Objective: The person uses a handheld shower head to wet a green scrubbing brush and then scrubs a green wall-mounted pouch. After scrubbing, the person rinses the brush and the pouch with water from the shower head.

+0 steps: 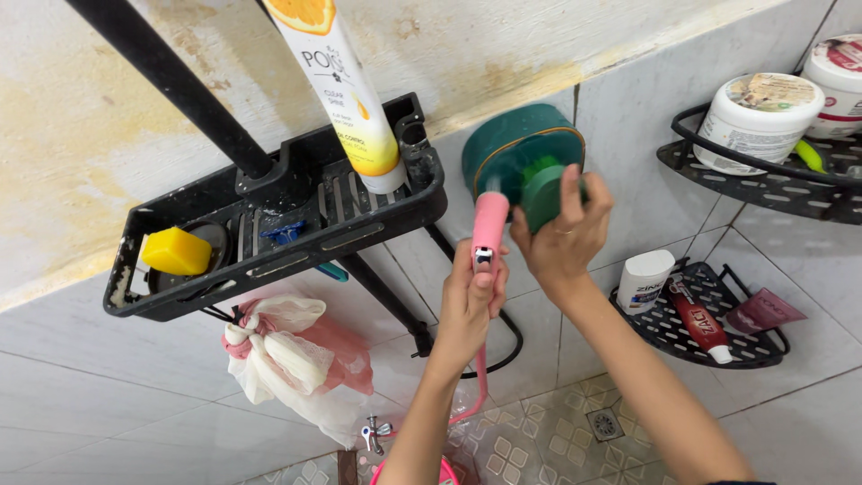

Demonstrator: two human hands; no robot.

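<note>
Bare forearms, ring on right hand (564, 235)

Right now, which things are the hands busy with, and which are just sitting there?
In hand:
left hand on pink sprayer handle
right hand on green soap box

Lying about:
yellow soap bar
upside-down tube
white jar
red tube

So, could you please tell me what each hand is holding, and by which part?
The left hand grips the pink sprayer by its handle. The right hand holds the green round piece by its rim.
</note>
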